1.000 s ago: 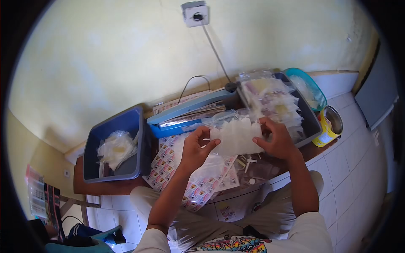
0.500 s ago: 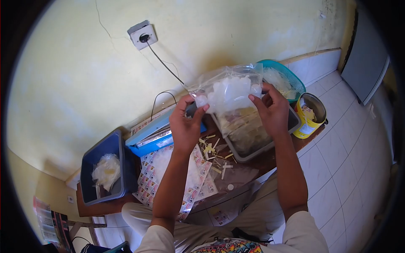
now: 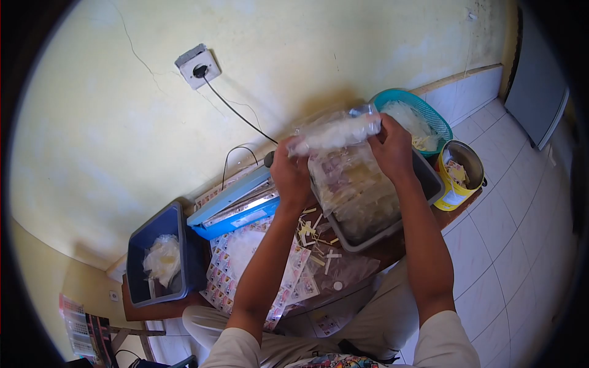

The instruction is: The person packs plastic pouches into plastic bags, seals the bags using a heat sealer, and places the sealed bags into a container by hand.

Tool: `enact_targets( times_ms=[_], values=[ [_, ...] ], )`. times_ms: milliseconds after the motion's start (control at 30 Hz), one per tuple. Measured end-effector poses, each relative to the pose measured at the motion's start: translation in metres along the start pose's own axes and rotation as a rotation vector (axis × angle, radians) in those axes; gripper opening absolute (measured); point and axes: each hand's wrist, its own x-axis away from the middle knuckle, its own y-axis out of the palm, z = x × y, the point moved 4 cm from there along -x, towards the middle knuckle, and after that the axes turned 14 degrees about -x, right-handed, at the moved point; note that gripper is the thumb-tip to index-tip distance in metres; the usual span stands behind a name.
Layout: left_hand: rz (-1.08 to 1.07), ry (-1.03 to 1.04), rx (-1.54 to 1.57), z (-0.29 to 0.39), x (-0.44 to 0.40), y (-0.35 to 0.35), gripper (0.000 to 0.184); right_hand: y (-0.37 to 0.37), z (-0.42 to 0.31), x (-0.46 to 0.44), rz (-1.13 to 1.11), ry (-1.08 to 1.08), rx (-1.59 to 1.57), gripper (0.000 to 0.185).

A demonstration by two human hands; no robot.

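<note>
A clear plastic bag [image 3: 337,132] with white contents is stretched between my two hands, smeared a little by motion. My left hand [image 3: 291,175] pinches its left end, close to the heat sealer. At the right end my right hand [image 3: 394,146] grips it, thumb below and fingers behind. The bag hangs over a grey bin [image 3: 437,184] filled with flat clear packets [image 3: 362,193]. Left of the bin lies a blue heat sealer [image 3: 236,214], its long arm raised, with a cord running to the wall socket [image 3: 199,69].
Printed label sheets [image 3: 222,285] and pale paper strips [image 3: 308,230] lie on the low wooden table. A dark blue bin [image 3: 138,276] holding crumpled plastic stands at left. At right are a teal basket [image 3: 443,127] and a yellow can [image 3: 451,196] with paper scraps.
Both hands have lowered the bag slightly and tilted it, so its face now shows as a narrower band. The whole view has shifted a little.
</note>
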Motion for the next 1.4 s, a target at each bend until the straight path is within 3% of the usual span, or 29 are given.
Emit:
enact_targets(
  times_ms=[100,200,300,367,467,600,633,700,733,800,867,967,1133,1400],
  values=[
    [-0.04,0.055,0.049,-0.009,0.006,0.015,0.034,-0.008,0.012,0.005,0.0,-0.028,0.052,0.034],
    [-0.089,-0.085,0.153,-0.017,0.013,0.02,0.036,-0.013,0.02,0.011,-0.024,-0.066,0.127,0.038],
    [-0.152,-0.029,-0.014,-0.018,0.018,0.019,0.039,-0.012,0.031,0.011,-0.082,-0.163,0.21,0.043],
    [-0.216,0.075,-0.088,-0.011,0.021,0.016,0.051,-0.012,0.032,0.014,-0.091,-0.156,0.239,0.044],
    [-0.275,0.1,-0.016,-0.01,0.021,0.01,0.062,-0.009,0.021,0.016,-0.079,-0.153,0.277,0.046],
    [-0.271,0.15,-0.024,-0.007,0.02,0.001,0.058,-0.014,0.008,0.018,-0.064,-0.107,0.228,0.043],
    [-0.249,0.256,-0.105,-0.008,0.019,-0.002,0.05,-0.013,0.005,0.017,-0.066,-0.105,0.227,0.043],
    [-0.226,0.357,-0.185,-0.012,0.019,-0.003,0.041,-0.012,0.01,0.015,-0.076,0.118,0.212,0.039],
    [-0.251,0.378,-0.208,-0.014,0.018,0.0,0.038,-0.01,0.012,0.015,-0.078,0.119,0.214,0.039],
    [-0.275,0.397,-0.23,-0.017,0.019,0.005,0.035,-0.006,0.018,0.016,-0.052,0.055,0.22,0.035],
    [-0.301,0.252,-0.126,-0.024,0.018,0.013,0.041,0.0,0.027,0.017,-0.047,0.009,0.21,0.035],
    [-0.279,0.223,-0.149,-0.016,0.017,0.018,0.039,0.006,0.035,0.016,-0.068,-0.009,0.192,0.037],
    [-0.313,0.214,-0.167,-0.014,0.014,0.022,0.039,0.008,0.044,0.015,-0.094,0.012,0.207,0.042],
    [-0.294,0.254,-0.252,0.001,0.029,0.009,0.041,0.006,0.038,0.019,-0.037,-0.151,0.199,0.039]
  ],
)
